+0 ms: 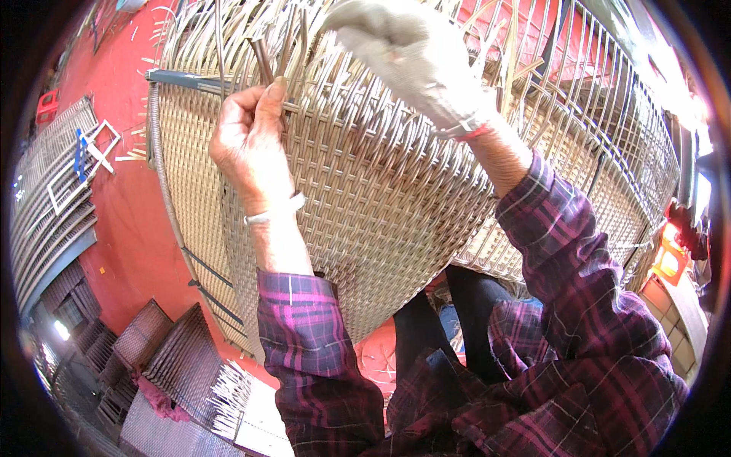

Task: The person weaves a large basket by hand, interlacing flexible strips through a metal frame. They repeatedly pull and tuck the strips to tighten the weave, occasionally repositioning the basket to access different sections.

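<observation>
A large woven wicker panel (373, 198) in grey-brown strands lies across the middle before me. At its upper left, my bare left hand (255, 145) pinches a dark wicker strand (261, 62) between thumb and fingers, close to the weave's edge. My right hand (411, 57), in a whitish glove, is raised above the loose strand ends and blurred at the fingers. Those fingers look curled; whatever they hold cannot be made out. Many loose strands (199, 38) stick out past the panel's upper edge. A grey metal bar (186, 80) runs into the weave near my left hand.
To the right, bare metal rods (609, 91) form an unwoven part of the frame. Stacked curved frames (57, 183) and a white frame piece (99, 145) lie at the left on the red floor (133, 251). Dark woven panels (179, 358) stand at the lower left.
</observation>
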